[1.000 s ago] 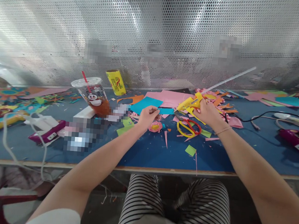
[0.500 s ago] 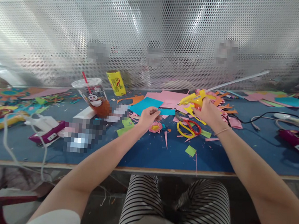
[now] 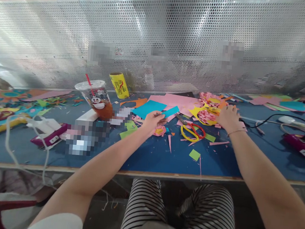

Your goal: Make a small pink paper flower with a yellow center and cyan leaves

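Note:
My left hand (image 3: pixel 154 122) is closed in a pinch on a blue paper strip (image 3: pixel 171 111), which points up to the right. Just below these fingers lies a pink paper flower (image 3: pixel 159 130) with a yellow middle. Farther right, my right hand (image 3: pixel 230 117) is low over the table, its fingers curled round a yellow glue gun (image 3: pixel 216 111) that it mostly hides. A pale glue stick (image 3: pixel 250 120) sticks out to the right of that hand. Beside it are a pink fringed paper flower (image 3: pixel 206 116) and yellow cut paper (image 3: pixel 194 113). Scissors (image 3: pixel 190 132) with yellow and red handles lie between my hands.
A drink cup (image 3: pixel 97 100) with a red straw and a yellow roll (image 3: pixel 119 85) stand at left. Purple power strips (image 3: pixel 50 139) with cables lie on both sides. Blue sheets (image 3: pixel 149 109), pink paper and scraps cover the middle. A perforated metal screen (image 3: pixel 137 38) rises behind.
My right hand has moved right and down with the glue gun, and the glue stick now lies nearly level. The blue strip in my left hand has tilted upward.

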Demonstrator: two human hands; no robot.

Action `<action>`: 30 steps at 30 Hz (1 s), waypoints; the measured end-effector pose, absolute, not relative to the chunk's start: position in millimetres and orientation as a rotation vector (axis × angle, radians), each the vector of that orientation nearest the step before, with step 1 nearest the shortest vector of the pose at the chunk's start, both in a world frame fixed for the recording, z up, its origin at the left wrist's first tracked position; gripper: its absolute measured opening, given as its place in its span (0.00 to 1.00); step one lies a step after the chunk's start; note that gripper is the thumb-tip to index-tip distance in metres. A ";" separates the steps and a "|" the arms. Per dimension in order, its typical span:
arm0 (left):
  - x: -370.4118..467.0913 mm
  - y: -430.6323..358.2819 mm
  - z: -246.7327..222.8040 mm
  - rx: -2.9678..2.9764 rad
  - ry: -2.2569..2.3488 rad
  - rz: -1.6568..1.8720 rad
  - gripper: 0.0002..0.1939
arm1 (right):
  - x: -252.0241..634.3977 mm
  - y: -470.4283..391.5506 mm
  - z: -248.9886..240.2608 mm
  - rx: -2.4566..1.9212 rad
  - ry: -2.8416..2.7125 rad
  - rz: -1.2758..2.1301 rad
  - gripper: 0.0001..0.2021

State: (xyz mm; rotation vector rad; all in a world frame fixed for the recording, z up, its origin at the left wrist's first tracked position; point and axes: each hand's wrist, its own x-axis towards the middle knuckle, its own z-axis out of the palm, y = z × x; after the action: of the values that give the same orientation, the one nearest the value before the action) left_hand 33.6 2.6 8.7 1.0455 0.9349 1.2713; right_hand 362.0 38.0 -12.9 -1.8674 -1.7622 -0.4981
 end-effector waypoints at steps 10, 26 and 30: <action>42.7 -11.8 10.2 0.888 0.788 1.268 0.11 | 218.1 1.9 1.3 -0.993 -1.743 0.670 0.15; 47.2 -24.4 3.6 1.595 0.725 1.220 0.18 | 210.2 3.9 -12.6 -0.759 -1.357 1.214 0.11; 42.9 -17.6 1.3 1.749 0.834 1.244 0.10 | 210.4 3.0 -12.1 -0.749 -1.402 1.253 0.09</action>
State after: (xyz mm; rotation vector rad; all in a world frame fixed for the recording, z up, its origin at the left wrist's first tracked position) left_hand 42.9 -17.6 1.3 1.7486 0.8336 1.2436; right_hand 210.4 3.0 -12.1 -0.7494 -1.4018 1.2526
